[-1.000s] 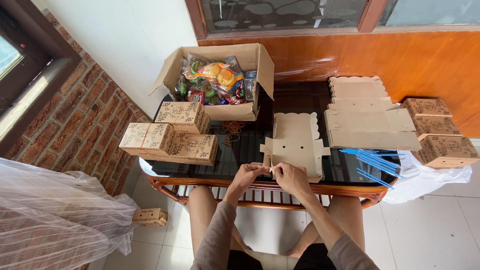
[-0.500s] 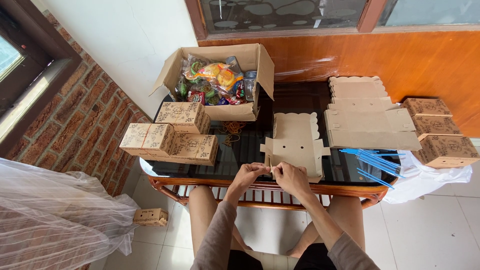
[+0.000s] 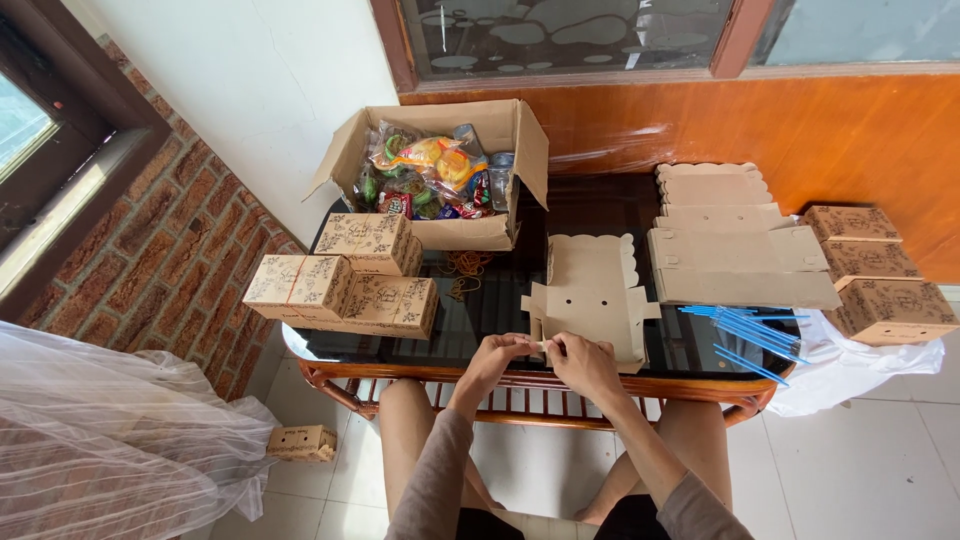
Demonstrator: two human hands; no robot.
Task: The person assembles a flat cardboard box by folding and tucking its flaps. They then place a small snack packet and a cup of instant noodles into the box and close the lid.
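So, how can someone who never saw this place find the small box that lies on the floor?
Start at the glass-topped table and look below its left end, where the tiled floor meets the brick wall. The small brown box lies there beside white netting. Unlike the decorated boxes stacked on the table, it sits alone on the floor.

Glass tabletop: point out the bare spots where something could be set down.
Bare glass lies behind the flat box blank, between the open carton and the blank stack. A smaller patch holds rubber bands. Both ends are crowded: folded boxes one side, blue straws the other.
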